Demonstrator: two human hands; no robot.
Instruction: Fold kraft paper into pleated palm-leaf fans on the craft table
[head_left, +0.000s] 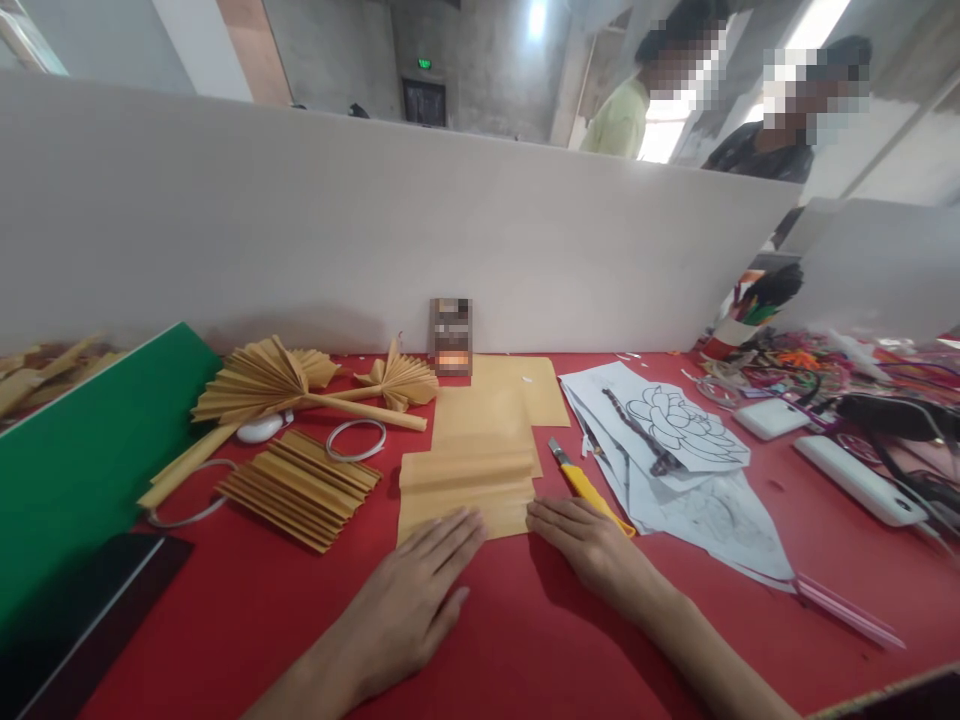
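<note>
On the red table lies a sheet of tan kraft paper [465, 490] with fold creases running across it. My left hand [420, 575] rests flat on its near left edge, fingers stretched out and thumb apart. At the right edge of the same sheet, my right hand [577, 540] lies with its fingers extended and fingertips touching the paper. Behind it are more flat kraft sheets [551, 385], partly overlapped. A yellow utility knife [592, 495] lies just beyond my right hand, its blade end pointing away.
Pleated paper fans [259, 385] and a pleated paper piece [304, 490] lie left, near a coil of wire [356, 440]. A green board [112, 450] stands far left. Line drawings [675, 430], pink straws [847, 608] and a white device [859, 480] are right. A white partition [360, 220] stands behind.
</note>
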